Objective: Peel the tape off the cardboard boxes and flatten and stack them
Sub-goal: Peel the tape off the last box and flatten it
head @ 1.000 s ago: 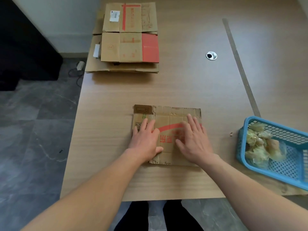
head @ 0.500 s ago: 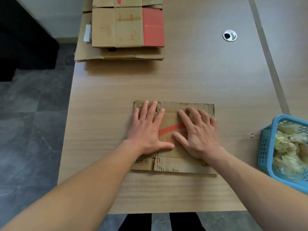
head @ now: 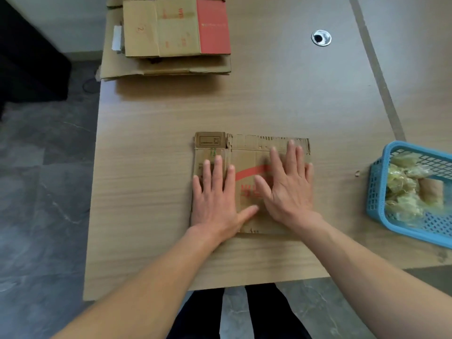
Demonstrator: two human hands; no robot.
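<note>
The left hand (head: 215, 199) and right hand (head: 286, 189) have slid apart on the box (head: 247, 145), fingers straight and wide. It lies flat on the table (head: 293, 106), likely ready for the stack (head: 176, 28) at 11 o'clock.

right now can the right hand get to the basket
Probably yes. The right hand lies flat on the box, holding nothing. The basket stands just to its right, open-topped, with only a tiny scrap on the table between.
</note>
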